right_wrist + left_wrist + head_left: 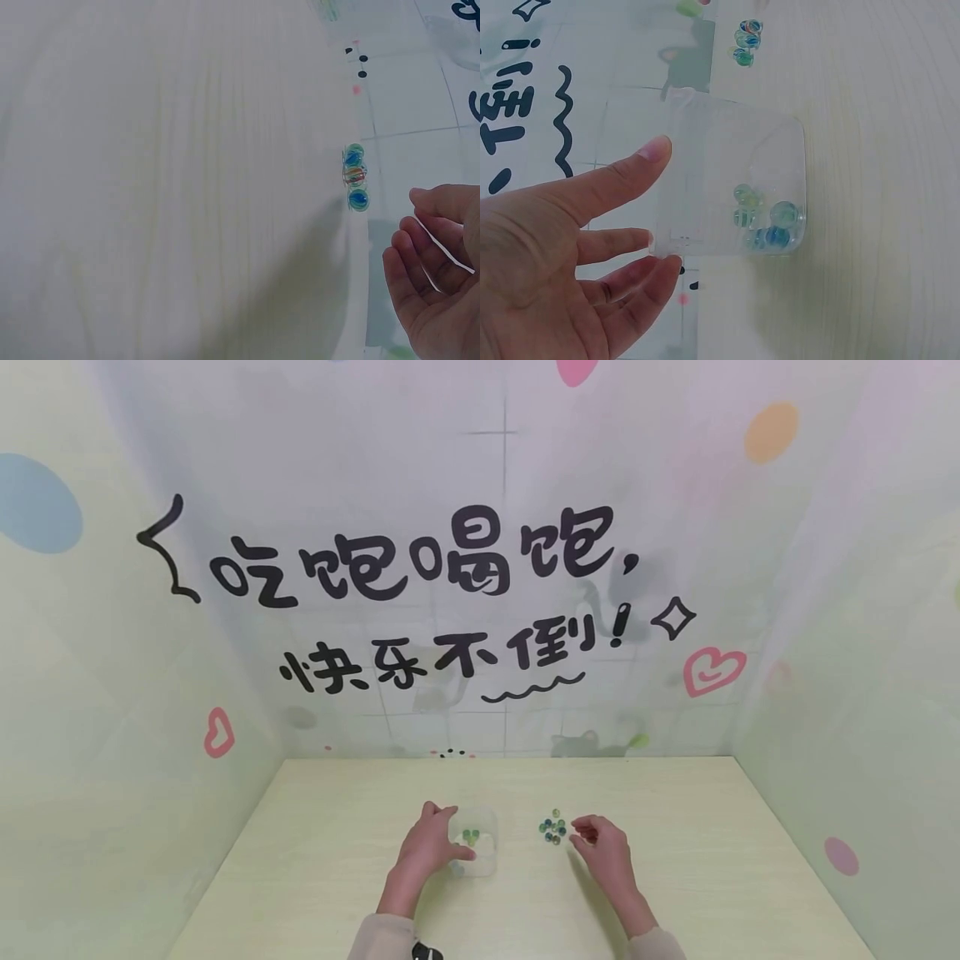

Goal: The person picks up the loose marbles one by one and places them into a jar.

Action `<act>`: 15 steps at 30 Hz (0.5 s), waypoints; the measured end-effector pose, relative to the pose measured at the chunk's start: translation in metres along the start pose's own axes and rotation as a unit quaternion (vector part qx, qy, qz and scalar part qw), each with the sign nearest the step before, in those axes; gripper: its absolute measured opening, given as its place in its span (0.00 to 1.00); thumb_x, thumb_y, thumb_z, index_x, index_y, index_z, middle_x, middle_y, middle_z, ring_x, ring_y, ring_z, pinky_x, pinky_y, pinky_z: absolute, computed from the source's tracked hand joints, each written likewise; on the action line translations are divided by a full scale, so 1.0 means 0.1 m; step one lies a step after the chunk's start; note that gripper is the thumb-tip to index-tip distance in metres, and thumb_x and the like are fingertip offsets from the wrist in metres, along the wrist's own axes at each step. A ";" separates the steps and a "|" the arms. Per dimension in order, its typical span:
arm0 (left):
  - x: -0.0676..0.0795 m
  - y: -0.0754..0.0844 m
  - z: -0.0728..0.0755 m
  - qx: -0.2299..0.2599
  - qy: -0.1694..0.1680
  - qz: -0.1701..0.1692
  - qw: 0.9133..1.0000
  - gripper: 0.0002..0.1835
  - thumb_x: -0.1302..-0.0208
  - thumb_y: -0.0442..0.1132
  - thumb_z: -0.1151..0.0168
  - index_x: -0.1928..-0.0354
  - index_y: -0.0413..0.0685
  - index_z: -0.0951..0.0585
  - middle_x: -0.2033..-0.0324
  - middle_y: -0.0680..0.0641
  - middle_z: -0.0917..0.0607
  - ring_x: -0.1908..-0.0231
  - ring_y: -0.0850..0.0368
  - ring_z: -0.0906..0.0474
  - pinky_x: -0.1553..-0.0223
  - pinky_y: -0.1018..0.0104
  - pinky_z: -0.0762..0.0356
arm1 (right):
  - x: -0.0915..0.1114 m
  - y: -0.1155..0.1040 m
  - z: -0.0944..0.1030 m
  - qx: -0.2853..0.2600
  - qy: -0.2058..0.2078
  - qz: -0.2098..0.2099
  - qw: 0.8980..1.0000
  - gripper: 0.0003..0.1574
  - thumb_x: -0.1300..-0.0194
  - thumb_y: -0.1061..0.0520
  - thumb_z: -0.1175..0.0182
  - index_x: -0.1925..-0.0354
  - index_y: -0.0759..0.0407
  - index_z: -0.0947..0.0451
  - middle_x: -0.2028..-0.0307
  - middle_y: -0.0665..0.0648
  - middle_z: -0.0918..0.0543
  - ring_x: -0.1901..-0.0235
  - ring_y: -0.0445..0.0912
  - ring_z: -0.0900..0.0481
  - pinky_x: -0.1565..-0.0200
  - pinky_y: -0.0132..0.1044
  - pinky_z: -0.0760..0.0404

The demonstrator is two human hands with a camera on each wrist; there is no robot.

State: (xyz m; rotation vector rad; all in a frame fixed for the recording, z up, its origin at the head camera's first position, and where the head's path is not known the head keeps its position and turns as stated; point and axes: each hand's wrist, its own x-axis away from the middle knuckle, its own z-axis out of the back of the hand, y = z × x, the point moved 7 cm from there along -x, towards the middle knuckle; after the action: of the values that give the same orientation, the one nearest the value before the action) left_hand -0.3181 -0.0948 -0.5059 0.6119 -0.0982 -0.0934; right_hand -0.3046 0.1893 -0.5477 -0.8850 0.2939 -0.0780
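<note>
Marbles (554,827) lay at 10 o'clock of R hand (606,852), head view; L hand (430,843) gripped clear plastic box (491,850). L-wrist view: boxed marbles (784,215) sat approx. 5 o'clock w/in it. R-wrist view: thumb & fingertips (405,223) stood narrowly apart.

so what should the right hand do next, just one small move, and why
I'd probably have the right hand pinch one of the loose marbles: its fingertips are just beside them and it appears to hold nothing, while the left hand holds the clear container, which already has some marbles inside.
</note>
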 end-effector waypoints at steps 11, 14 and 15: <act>0.00 0.00 0.00 -0.005 -0.006 0.002 1.000 0.43 0.52 0.43 0.20 0.34 0.37 0.27 0.50 0.38 0.29 0.70 0.54 0.30 0.72 0.66 0.31 | -0.02 0.01 -0.05 -0.009 -0.005 -0.002 1.000 0.10 0.44 0.66 0.31 0.61 0.63 0.16 0.63 0.58 0.13 0.63 0.46 0.18 0.61 0.33 0.16; 0.00 -0.01 0.00 -0.003 -0.007 0.003 1.000 0.43 0.53 0.43 0.20 0.34 0.37 0.27 0.51 0.38 0.29 0.71 0.55 0.31 0.73 0.67 0.32 | -0.02 0.00 -0.07 -0.012 -0.011 -0.003 1.000 0.11 0.45 0.67 0.31 0.61 0.63 0.17 0.64 0.58 0.13 0.63 0.46 0.18 0.60 0.35 0.16; 0.00 -0.01 0.00 -0.003 -0.007 0.004 1.000 0.43 0.53 0.43 0.20 0.34 0.37 0.27 0.51 0.38 0.29 0.71 0.55 0.31 0.73 0.67 0.32 | -0.02 0.00 -0.08 -0.012 -0.013 -0.004 1.000 0.11 0.45 0.67 0.31 0.61 0.63 0.17 0.64 0.58 0.14 0.63 0.47 0.18 0.60 0.35 0.15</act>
State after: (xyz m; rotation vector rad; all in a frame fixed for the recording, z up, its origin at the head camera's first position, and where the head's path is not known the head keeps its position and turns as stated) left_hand -0.3179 -0.0952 -0.5066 0.6056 -0.1145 -0.0911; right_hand -0.3089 0.1837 -0.5517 -0.9109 0.2685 -0.0701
